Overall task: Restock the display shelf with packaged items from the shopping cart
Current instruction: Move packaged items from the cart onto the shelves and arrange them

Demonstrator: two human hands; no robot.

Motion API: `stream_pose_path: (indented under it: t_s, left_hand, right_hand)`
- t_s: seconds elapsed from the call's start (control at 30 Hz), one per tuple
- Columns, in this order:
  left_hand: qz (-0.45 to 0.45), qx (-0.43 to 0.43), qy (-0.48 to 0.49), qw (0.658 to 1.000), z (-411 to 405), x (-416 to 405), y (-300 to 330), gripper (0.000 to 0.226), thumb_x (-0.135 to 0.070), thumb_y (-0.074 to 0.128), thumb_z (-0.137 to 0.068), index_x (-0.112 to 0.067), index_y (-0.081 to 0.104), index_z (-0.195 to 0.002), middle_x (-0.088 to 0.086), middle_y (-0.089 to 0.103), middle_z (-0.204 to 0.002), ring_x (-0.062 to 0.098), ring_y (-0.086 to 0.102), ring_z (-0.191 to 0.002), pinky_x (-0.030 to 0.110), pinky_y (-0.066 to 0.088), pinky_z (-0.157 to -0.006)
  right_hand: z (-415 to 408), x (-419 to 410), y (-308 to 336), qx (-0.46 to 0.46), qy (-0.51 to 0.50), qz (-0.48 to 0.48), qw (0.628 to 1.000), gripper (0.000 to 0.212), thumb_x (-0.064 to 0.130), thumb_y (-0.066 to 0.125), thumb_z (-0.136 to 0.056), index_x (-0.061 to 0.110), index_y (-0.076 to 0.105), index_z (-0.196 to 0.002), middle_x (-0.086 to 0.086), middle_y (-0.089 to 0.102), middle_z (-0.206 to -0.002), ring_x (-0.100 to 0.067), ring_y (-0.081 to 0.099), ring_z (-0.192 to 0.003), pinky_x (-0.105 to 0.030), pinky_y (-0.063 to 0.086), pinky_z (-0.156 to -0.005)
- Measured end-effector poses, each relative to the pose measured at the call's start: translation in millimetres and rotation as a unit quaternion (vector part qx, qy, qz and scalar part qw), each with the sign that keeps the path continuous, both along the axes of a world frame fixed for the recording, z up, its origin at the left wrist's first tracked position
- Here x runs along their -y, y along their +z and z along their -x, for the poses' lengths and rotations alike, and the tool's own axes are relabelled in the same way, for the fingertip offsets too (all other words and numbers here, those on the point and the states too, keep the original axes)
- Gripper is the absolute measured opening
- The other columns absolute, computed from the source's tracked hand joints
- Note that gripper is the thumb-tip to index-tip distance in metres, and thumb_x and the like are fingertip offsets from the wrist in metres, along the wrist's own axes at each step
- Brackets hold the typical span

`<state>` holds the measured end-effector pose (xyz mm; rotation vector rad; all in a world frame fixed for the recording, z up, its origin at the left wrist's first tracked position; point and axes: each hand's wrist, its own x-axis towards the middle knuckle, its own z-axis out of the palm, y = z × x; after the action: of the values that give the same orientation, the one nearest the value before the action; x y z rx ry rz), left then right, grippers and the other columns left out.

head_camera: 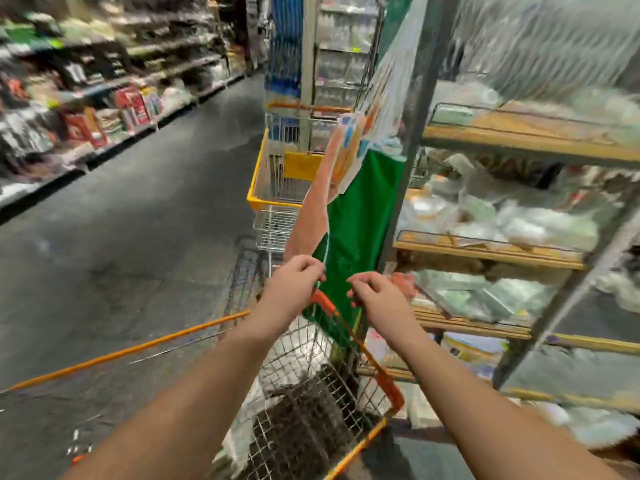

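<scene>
Right of the aisle: display shelf point(502, 252), packets blurred. Shopping cart point(322, 386) beside it, below both hands. Green package point(356, 230) upright over cart; left hand point(294, 285) and right hand point(377, 299) fingers curled, pinching its lower edge.

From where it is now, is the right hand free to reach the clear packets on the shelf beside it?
Probably not yet: the right hand seems to pinch the green package; otherwise the clear packets lie unobstructed.

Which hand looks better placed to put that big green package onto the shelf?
Probably the right hand: it is on the side of the green package nearest the shelf. The left hand is on the aisle side.
</scene>
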<state>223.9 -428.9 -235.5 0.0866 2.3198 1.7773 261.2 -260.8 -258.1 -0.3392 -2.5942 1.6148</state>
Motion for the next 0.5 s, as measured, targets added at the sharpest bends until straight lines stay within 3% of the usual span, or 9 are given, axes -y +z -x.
stream_pose_path:
  t_s: [0.1,0.2,0.37,0.5]
  left_hand:
    - [0.026,-0.017,-0.027,0.999,5,-54,1,0.017,-0.035,0.054,-0.091,-0.025,0.065,-0.083,-0.001,0.068,-0.088,0.019,0.067,-0.077,0.036,0.057,-0.068]
    - [0.077,-0.040,-0.054,0.995,15,-108,1,0.015,-0.034,0.053,-0.093,-0.027,0.064,-0.086,-0.008,0.068,-0.089,0.016,0.065,-0.085,0.033,0.049,-0.074]
    - [0.156,-0.093,-0.090,0.979,42,-209,10,0.015,-0.023,0.052,-0.095,-0.015,0.065,-0.095,-0.003,0.065,-0.091,0.015,0.057,-0.087,0.012,0.038,-0.066]
    - [0.243,-0.128,-0.093,0.957,75,-277,17,0.016,-0.028,0.049,-0.096,-0.019,0.062,-0.093,0.002,0.065,-0.094,0.022,0.058,-0.090,0.028,0.037,-0.070]
  right_hand:
    - [5,-54,6,-0.014,-0.018,-0.006,1.000,0.014,0.026,0.053,-0.098,0.023,0.066,-0.097,0.009,0.067,-0.083,-0.007,0.062,-0.076,-0.017,0.043,-0.066]
    - [11,-110,11,-0.025,-0.028,-0.020,0.999,0.014,0.023,0.051,-0.099,0.024,0.064,-0.097,0.012,0.066,-0.083,-0.003,0.060,-0.075,-0.004,0.039,-0.059]
    - [39,-217,14,-0.041,-0.074,-0.027,0.996,0.013,0.024,0.053,-0.097,0.029,0.065,-0.096,0.013,0.067,-0.086,-0.006,0.059,-0.077,-0.007,0.039,-0.060]
    - [61,-294,22,-0.021,-0.064,-0.095,0.993,0.021,0.028,0.048,-0.098,0.028,0.065,-0.109,0.008,0.067,-0.101,-0.013,0.059,-0.090,-0.025,0.040,-0.068]
